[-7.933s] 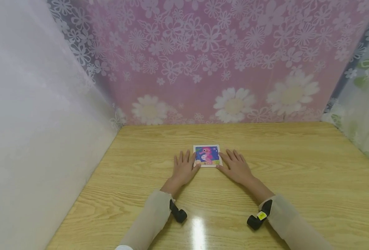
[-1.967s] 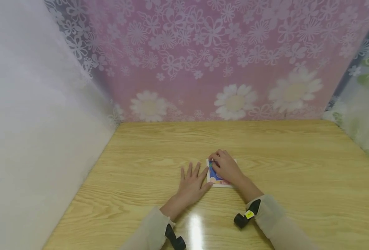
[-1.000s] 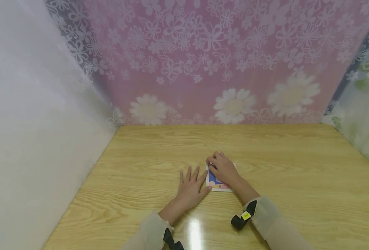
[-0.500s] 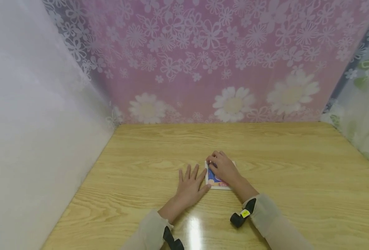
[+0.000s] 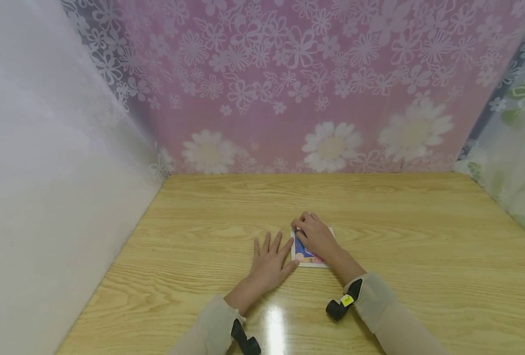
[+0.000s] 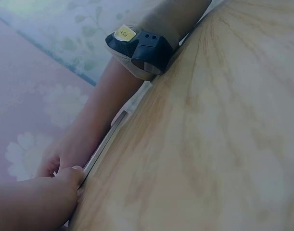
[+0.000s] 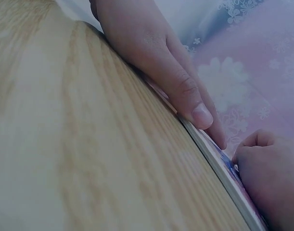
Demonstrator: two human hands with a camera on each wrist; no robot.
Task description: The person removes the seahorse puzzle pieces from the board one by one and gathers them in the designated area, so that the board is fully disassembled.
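Note:
A thin square seahorse puzzle [image 5: 302,252] with a white border lies flat on the table in the head view. My left hand [image 5: 266,268] rests on the wood with fingers spread, its index finger and thumb touching the puzzle's left edge. Over the puzzle's upper part is my right hand [image 5: 319,240], fingers bent and tips at the upper left corner. It covers most of the seahorse. In the right wrist view the right hand's curled index finger [image 7: 257,139] meets the picture; whether a loose piece is between finger and thumb is hidden.
The wood-grain table [image 5: 422,246] reaches back to a pink flowered cloth [image 5: 262,88]. A white sheet [image 5: 58,197] borders the left side, a pale leafy one [image 5: 524,162] the right. Black camera mounts [image 5: 338,308] are strapped to both wrists.
Earlier both hands lay at the puzzle's sides, with the whole seahorse showing. The puzzle has since come nearer and rightward, and my right hand has moved onto it. Over the last second, hardly anything moves.

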